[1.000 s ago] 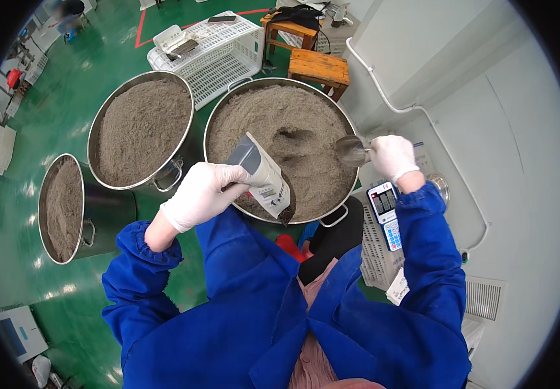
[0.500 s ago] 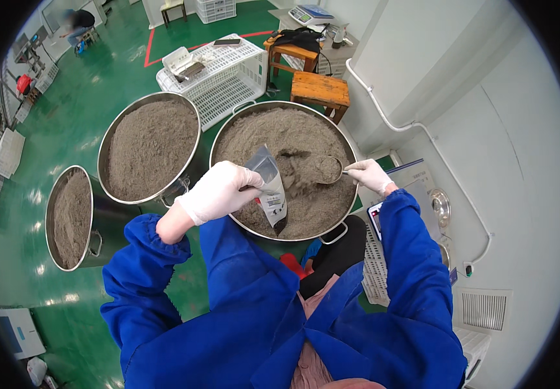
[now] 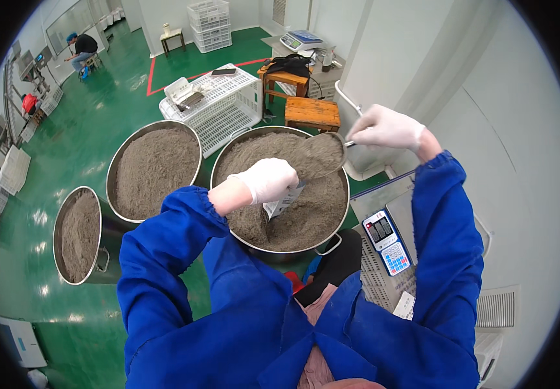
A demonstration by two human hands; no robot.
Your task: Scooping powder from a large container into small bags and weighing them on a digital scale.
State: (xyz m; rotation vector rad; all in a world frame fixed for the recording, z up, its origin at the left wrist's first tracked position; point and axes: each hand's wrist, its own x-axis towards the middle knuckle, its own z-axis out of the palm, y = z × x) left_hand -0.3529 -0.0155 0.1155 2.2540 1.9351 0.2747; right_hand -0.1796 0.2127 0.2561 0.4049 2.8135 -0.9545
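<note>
My gloved left hand (image 3: 265, 181) grips a pouch (image 3: 282, 203) by its upper part, over a round metal drum (image 3: 346, 211) of grey-brown powder (image 3: 312, 223). Much of the pouch hides behind the fingers. In my gloved right hand (image 3: 387, 128) is the handle of a metal scoop (image 3: 340, 154), raised above the drum's far right rim. Powder fills the scoop, which tilts toward the left hand, its lip near the pouch's top. Whether powder is passing into the pouch I cannot make out.
Two more powder-filled drums (image 3: 155, 170) (image 3: 80, 235) stand to the left. Beyond are a white plastic crate (image 3: 228, 97) and wooden stools (image 3: 312, 114). A scale with a keypad (image 3: 387, 243) sits by my right arm. A person (image 3: 84, 47) sits far off at the left.
My right hand has lifted the scoop, now full, out of the powder. My left hand has moved right with the pouch, bringing it close to the scoop.
</note>
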